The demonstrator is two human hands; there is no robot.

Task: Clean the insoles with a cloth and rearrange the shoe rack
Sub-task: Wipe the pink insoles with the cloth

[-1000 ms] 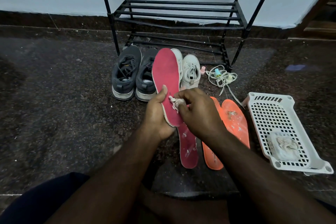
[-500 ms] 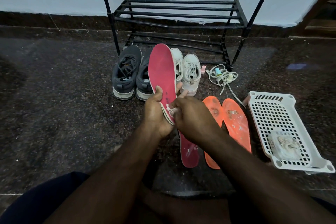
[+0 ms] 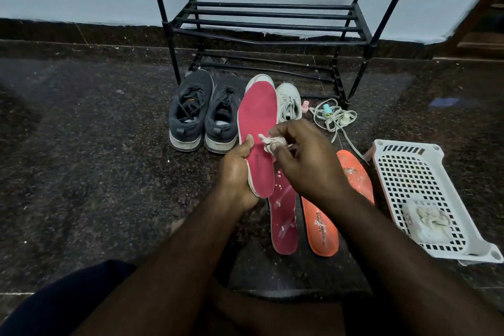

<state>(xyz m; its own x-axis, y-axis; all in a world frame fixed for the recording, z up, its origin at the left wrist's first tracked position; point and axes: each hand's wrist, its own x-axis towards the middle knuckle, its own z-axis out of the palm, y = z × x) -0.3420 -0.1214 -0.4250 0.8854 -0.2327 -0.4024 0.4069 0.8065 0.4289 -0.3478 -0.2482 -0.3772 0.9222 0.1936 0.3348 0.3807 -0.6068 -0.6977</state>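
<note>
The left hand (image 3: 236,172) grips the heel of a red foam insole (image 3: 257,139), held tilted above the dark speckled stone floor (image 3: 81,144). The right hand (image 3: 305,161) presses a crumpled white cloth (image 3: 270,142) against its surface. A black metal shoe rack (image 3: 267,24) stands behind.

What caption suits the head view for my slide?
Left hand holds a red insole while right hand wipes it with a cloth.

Red insole (image 3: 257,128), orange insoles (image 3: 321,229), white basket (image 3: 409,169)
</note>
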